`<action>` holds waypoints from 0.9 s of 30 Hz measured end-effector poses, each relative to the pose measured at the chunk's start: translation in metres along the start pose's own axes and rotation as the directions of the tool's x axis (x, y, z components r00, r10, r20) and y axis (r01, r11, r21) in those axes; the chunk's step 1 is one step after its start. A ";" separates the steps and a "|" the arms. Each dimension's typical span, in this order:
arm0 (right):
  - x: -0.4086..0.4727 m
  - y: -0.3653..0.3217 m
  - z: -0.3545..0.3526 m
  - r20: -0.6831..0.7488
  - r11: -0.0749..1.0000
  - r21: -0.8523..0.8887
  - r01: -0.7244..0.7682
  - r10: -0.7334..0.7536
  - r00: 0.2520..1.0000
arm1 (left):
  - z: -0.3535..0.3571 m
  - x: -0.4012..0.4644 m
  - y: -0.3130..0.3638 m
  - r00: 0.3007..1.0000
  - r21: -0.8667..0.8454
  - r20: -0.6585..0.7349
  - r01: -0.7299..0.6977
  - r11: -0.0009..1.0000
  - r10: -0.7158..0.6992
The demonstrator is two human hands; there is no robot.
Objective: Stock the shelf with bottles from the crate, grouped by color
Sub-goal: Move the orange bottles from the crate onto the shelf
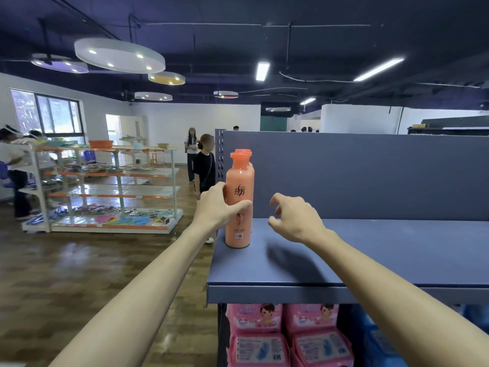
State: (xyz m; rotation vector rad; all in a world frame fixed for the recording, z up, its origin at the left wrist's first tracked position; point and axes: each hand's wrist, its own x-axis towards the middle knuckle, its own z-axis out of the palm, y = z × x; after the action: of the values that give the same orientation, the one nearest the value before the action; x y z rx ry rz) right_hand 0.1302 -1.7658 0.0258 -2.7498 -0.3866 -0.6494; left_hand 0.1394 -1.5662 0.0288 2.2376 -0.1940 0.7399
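**Stocking barely begun: orange bottles at the shelf's left end**

Head view: A tall orange plastic bottle with an orange cap (pixel 239 200) is seen standing upright at the left end of the blue metal top shelf (pixel 370 250). A second orange bottle of the same kind (pixel 246 152) is set directly behind it, with only its cap and shoulder showing; whether a third stands behind that cannot be told. The front bottle is gripped around its middle by the left hand (pixel 215 207), thumb across the front. The right hand (pixel 293 218) is held just beside the bottle, above the shelf, fingers loosely curled and apart, with nothing in it.

The task is judged to be at an early stage: one colour group has been started, and the rest of the top shelf is bare. The crate is not in view, so what remains cannot be counted.

On the front bottle, dark brush-style Chinese characters are printed, apparently "拉芳", and a small white code panel is placed near the base. On the shelf below, pink packets with a cartoon child's face (pixel 255 317) are stacked; their lettering is too blurred to be read.
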 end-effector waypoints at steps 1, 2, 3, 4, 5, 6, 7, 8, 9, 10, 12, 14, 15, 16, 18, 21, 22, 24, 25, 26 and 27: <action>-0.001 -0.001 0.000 0.002 1.000 0.002 0.000 0.000 1.000 | 0.000 -0.001 0.000 1.000 -0.001 -0.001 -0.002 1.000 0.002; -0.001 -0.002 0.000 0.002 1.000 0.004 0.002 -0.002 1.000 | 0.001 -0.001 -0.001 1.000 -0.004 -0.002 0.001 1.000 -0.001; -0.001 -0.003 0.000 0.002 1.000 0.006 0.005 -0.005 1.000 | 0.001 -0.001 0.000 1.000 -0.006 -0.001 0.004 1.000 -0.004; -0.001 -0.004 -0.001 -0.001 1.000 0.007 0.008 -0.008 1.000 | 0.000 -0.001 0.001 1.000 -0.006 0.001 0.011 1.000 -0.011; -0.002 -0.005 -0.003 -0.004 1.000 0.008 0.010 -0.010 1.000 | -0.001 -0.002 0.002 1.000 -0.004 0.004 0.016 1.000 -0.016; -0.002 -0.005 -0.005 -0.008 1.000 0.009 0.014 -0.014 1.000 | -0.002 -0.002 0.003 1.000 -0.005 0.008 0.021 1.000 -0.021; -0.003 -0.006 -0.007 -0.009 1.000 0.010 0.017 -0.017 1.000 | -0.003 -0.002 0.004 1.000 -0.002 0.012 0.023 1.000 -0.023; -0.004 -0.006 -0.009 -0.009 1.000 0.010 0.020 -0.020 1.000 | -0.004 -0.002 0.005 0.999 0.000 0.018 0.027 1.000 -0.027; -0.005 -0.006 -0.012 -0.008 1.000 0.008 0.023 -0.023 1.000 | -0.006 -0.002 0.006 0.999 0.003 0.024 0.028 1.000 -0.028; -0.006 -0.006 -0.014 -0.008 1.000 0.004 0.027 -0.027 1.000 | -0.007 -0.003 0.006 0.999 -0.001 0.027 0.028 1.000 -0.028; -0.008 -0.003 -0.017 -0.009 1.000 0.000 0.024 -0.024 1.000 | -0.006 -0.004 0.008 0.999 -0.011 0.026 0.025 1.000 -0.025; -0.010 0.000 -0.019 -0.012 1.000 0.005 0.014 -0.014 1.000 | -0.003 -0.004 0.010 0.999 -0.012 0.017 0.034 0.999 -0.034; -0.011 0.001 -0.019 -0.012 1.000 0.007 0.010 -0.010 1.000 | -0.002 -0.004 0.010 0.999 -0.009 0.010 0.041 0.999 -0.041; -0.013 0.003 -0.019 -0.010 1.000 0.008 0.007 -0.007 1.000 | -0.001 -0.003 0.010 0.999 -0.006 0.005 0.046 0.999 -0.046; -0.017 0.006 -0.019 -0.009 1.000 0.009 0.004 -0.004 1.000 | 0.000 -0.003 0.010 0.998 -0.004 0.006 0.055 0.998 -0.055; -0.024 0.010 -0.020 -0.008 1.000 0.005 0.001 -0.001 1.000 | 0.001 -0.004 0.010 0.997 -0.015 0.016 0.074 0.997 -0.074; -0.026 0.012 -0.021 -0.008 1.000 0.003 -0.001 0.001 1.000 | 0.001 -0.004 0.011 0.997 -0.014 0.018 0.080 0.997 -0.079; -0.030 0.013 -0.024 -0.003 1.000 0.001 -0.004 0.004 1.000 | 0.001 -0.004 0.013 0.994 -0.011 0.031 0.102 0.995 -0.102; -0.032 0.013 -0.026 -0.003 1.000 0.001 -0.004 0.004 1.000 | 0.000 -0.005 0.014 0.992 -0.002 0.051 0.118 0.993 -0.118; -0.034 0.013 -0.029 -0.006 1.000 0.001 -0.004 0.004 1.000 | 0.000 -0.005 0.016 0.987 0.013 0.080 0.136 0.991 -0.137; -0.036 0.013 -0.031 -0.010 1.000 0.000 -0.002 0.002 1.000 | -0.001 -0.007 0.017 0.982 0.037 0.107 0.151 0.988 -0.154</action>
State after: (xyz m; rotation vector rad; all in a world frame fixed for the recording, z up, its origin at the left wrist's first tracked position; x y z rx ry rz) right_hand 0.0907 -1.7949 0.0330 -2.7462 -0.3820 -0.6621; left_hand 0.1277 -1.5784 0.0362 2.2931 -0.0644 0.5414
